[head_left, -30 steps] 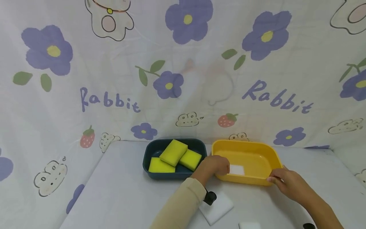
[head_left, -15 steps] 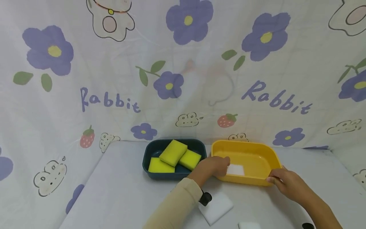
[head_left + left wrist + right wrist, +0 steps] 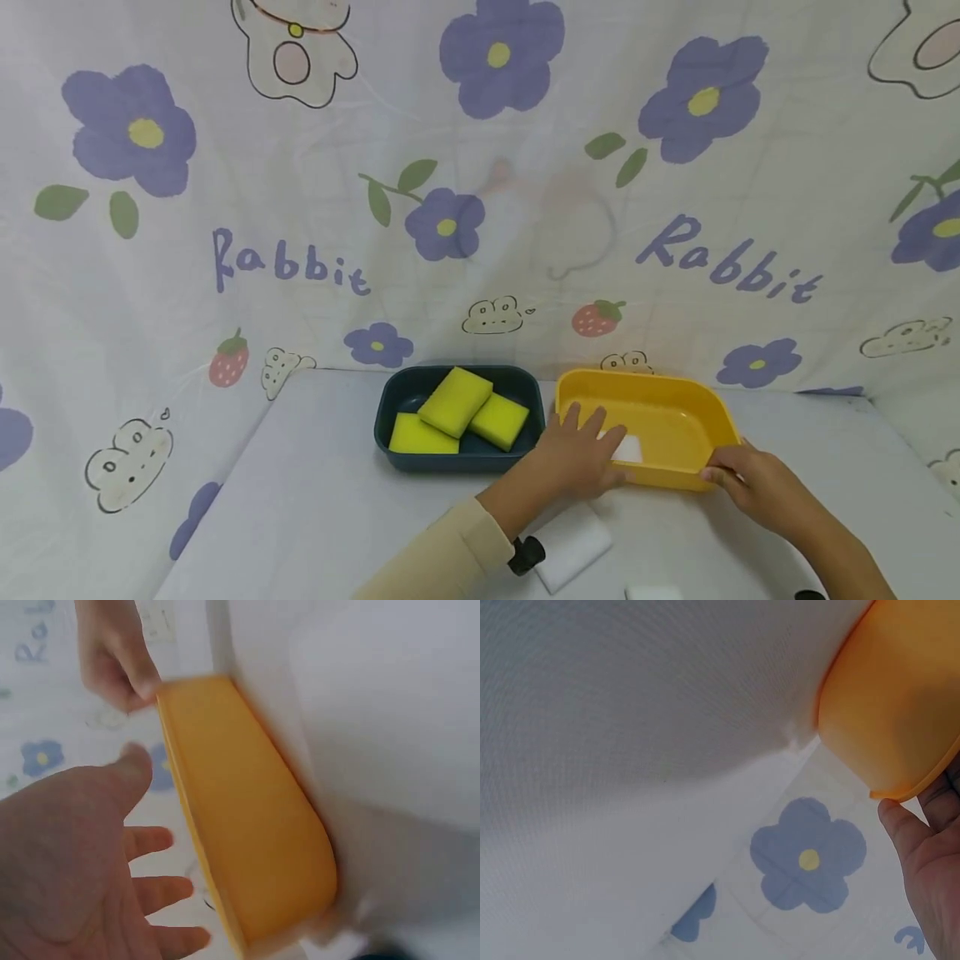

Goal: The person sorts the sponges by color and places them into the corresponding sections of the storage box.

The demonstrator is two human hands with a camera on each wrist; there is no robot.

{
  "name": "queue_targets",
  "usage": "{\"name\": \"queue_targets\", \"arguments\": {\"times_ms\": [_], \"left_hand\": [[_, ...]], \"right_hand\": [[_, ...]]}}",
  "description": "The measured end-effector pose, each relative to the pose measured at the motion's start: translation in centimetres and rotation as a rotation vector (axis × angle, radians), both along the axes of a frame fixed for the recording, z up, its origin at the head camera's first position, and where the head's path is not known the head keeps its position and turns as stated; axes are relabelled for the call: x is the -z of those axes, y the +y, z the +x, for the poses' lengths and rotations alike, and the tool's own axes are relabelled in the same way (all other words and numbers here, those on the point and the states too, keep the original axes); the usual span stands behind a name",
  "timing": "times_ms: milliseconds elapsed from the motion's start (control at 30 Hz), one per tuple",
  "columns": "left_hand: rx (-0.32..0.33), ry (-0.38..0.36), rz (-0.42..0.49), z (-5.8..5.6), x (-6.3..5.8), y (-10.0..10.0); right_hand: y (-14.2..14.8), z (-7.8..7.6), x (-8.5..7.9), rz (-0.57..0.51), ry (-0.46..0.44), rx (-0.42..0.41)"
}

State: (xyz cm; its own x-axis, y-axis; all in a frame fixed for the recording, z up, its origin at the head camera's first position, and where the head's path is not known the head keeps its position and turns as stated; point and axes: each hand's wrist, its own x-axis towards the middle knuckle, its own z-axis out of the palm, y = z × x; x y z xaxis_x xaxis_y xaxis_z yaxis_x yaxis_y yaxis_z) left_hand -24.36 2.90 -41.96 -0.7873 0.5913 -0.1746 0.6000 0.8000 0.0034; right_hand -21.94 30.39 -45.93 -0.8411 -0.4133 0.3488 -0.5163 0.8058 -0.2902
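Note:
My left hand (image 3: 576,458) hovers over the near left edge of a yellow plastic tub (image 3: 671,429), fingers spread apart and nothing held. In the left wrist view its straight fingers and thumb lie beside the tub's rim. A flat white sponge pad (image 3: 628,448) lies on the tub's floor, partly hidden behind those fingers. At the tub's near right corner, my right hand (image 3: 761,483) grips the rim, thumb on the near side. The right wrist view shows the thumb at the rim and the other fingers partly hidden behind the tub (image 3: 900,697).
Left of the yellow tub stands a dark teal tub (image 3: 442,463) with three yellow sponges (image 3: 456,402) in it. On the white table, a white pad (image 3: 573,552) lies under the left wrist, and another white pad (image 3: 654,593) shows at the bottom edge. A patterned curtain (image 3: 480,275) hangs behind.
My left hand has drawn back from inside the yellow tub towards me, its curled fingers now spread. The right hand keeps its grip on the rim, and the tubs stay in place.

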Motion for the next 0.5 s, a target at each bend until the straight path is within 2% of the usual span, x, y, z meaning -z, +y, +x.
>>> {"name": "queue_targets", "arguments": {"times_ms": [100,200,333,500], "left_hand": [[0.132,0.012,-0.011,1.4,-0.2,0.0],[0.296,-0.039,-0.025,2.8,-0.5,0.3],[0.45,-0.2,-0.087,4.7,-0.2,1.3],[0.57,-0.431,-0.083,6.6,1.2,2.2]], "right_hand": [[0.1,0.0,0.1,-0.008,0.01,0.0],[0.2,0.2,0.1,-0.023,-0.042,0.007],[0.2,0.4,0.2,-0.035,-0.136,0.027],[0.0,0.5,0.1,-0.026,-0.135,0.03]]}}
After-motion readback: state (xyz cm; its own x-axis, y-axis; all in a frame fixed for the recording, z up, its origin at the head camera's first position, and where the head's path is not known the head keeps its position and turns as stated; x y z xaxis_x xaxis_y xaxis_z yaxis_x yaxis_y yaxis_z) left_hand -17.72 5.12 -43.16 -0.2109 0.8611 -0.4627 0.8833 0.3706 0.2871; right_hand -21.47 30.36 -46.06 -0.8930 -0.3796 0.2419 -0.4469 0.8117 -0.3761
